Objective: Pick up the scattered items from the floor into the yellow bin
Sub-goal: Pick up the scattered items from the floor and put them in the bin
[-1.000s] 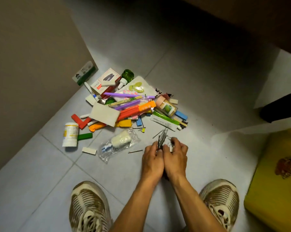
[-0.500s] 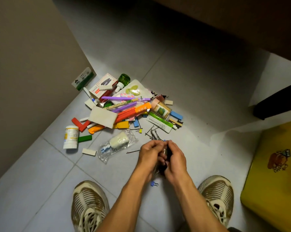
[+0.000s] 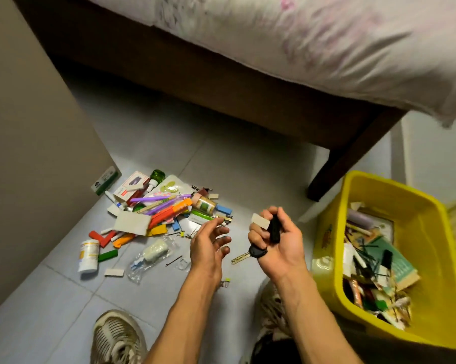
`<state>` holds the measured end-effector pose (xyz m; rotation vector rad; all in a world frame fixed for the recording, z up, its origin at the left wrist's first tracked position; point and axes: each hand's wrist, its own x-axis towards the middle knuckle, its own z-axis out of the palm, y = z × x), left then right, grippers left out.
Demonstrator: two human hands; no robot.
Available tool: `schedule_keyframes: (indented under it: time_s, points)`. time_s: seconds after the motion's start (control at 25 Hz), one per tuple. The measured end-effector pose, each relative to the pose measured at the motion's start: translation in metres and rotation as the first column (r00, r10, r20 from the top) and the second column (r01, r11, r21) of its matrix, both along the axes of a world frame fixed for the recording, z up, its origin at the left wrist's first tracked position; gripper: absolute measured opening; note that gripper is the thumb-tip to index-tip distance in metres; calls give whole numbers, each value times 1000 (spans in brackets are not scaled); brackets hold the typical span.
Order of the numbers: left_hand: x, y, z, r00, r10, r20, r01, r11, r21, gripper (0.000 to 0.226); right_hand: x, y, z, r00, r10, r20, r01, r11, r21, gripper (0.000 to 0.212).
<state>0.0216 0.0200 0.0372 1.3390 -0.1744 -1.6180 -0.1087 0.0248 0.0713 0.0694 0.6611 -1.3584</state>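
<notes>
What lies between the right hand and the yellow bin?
Nothing, in the head view: only bare grey floor tile separates the right hand, which grips a small black item, from the yellow bin.

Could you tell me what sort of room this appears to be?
Most likely a bedroom: a dark wooden bed frame under a floral bedcover stands on grey floor tiles, with small clutter beside a yellow bin.
</notes>
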Motion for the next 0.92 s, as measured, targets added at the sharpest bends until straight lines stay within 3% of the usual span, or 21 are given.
schedule_keyframes:
  time_s: [0.12, 0.24, 0.32, 0.4, 0.48, 0.52, 0.64, 0.76, 0.92]
  points:
    - [-40, 9, 26, 991, -130, -28, 128, 991, -47, 19, -69, 20, 45, 972, -191, -137, 182, 981, -73, 19]
    - [-76, 25, 42, 966, -258, -26, 255, 963, -91, 18, -146, 32, 77, 829, -358, -429, 397, 918, 3, 24]
    - [-85, 31, 43, 953, -301, 9, 301, 949, -97, 17, -181, 31, 84, 662, -195, -723, 373, 923, 93, 27]
    - [-83, 34, 43, 951, -301, 69, 305, 950, -67, 17, -201, 28, 77, 429, 107, -897, 281, 928, 245, 35]
    - [-72, 32, 38, 953, -270, 137, 274, 962, -11, 20, -199, 25, 62, 207, 272, -940, 254, 913, 320, 46]
    - [-64, 32, 33, 955, -246, 168, 247, 969, 16, 21, -187, 24, 53, 162, 277, -947, 241, 920, 310, 46]
    - [-35, 34, 12, 944, -206, 257, 189, 978, 93, 21, -125, 29, 18, 140, 294, -945, 105, 945, 310, 30]
    - [2, 43, -20, 928, -187, 323, 136, 975, 176, 18, -53, 35, -25, 220, 451, -865, -144, 892, 428, 13]
    - [61, 53, -75, 874, -202, 442, 71, 953, 294, 17, 8, 32, -85, 69, 676, -734, -374, 699, 609, 20]
